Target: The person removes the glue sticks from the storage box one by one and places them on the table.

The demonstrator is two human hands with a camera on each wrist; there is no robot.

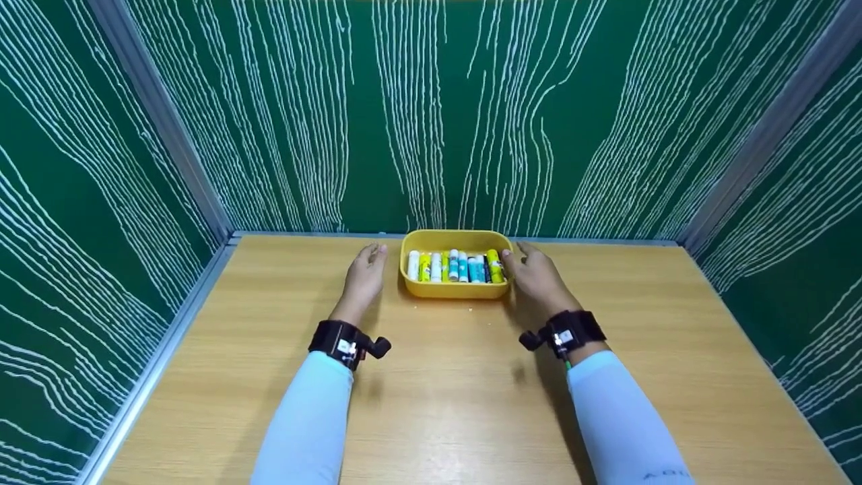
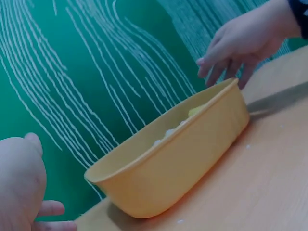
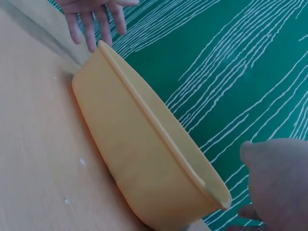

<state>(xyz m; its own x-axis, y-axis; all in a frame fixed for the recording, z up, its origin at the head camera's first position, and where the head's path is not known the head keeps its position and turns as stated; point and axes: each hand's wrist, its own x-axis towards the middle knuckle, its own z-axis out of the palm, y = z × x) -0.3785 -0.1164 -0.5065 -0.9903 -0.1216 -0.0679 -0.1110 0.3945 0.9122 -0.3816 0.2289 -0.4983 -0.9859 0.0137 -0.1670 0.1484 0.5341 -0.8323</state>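
A yellow oval plastic tub [image 1: 456, 290] sits on the table near its back edge. Lying side by side in it are several short capped tubes [image 1: 462, 267], white, yellow and blue, that look like glue sticks. To the left of the tub is my left hand [image 1: 364, 276], fingers fairly straight and a gap between it and the wall. My right hand [image 1: 537, 276] is at the tub's right end, its thumb overlapping the rim in the head view. The right wrist view has the right thumb [image 3: 252, 153] beside that end, fingers partly hidden below. Neither hand grips anything.
The wooden table [image 1: 431, 404] meets green panels with white wavy lines [image 1: 417, 121] at the back and sides, along grey metal edging [image 1: 161, 364]. Small white specks [image 3: 82, 162] lie on the wood before the tub. Both wrists wear black camera bands [image 1: 340, 343].
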